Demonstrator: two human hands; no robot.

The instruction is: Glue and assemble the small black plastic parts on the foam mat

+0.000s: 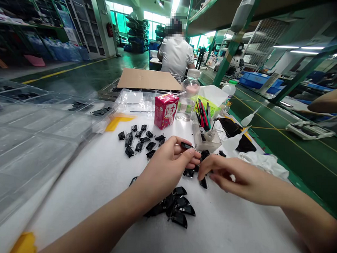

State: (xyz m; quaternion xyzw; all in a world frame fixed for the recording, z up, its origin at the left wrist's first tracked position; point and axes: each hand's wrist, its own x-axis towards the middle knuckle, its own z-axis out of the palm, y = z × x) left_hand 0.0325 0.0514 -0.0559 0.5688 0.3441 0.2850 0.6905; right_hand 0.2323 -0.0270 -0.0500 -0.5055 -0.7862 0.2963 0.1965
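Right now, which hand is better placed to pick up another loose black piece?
Probably your right hand: its fingertips are beside loose black pieces, though contact is unclear. Your left hand holds a black piece.

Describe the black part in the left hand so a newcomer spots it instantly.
On the white worktop, find the pinkish-red drink carton. Nearer the wearer, the left hand holds a small, elongated black part. Unlike the black pieces lying on the worktop, this one is held.
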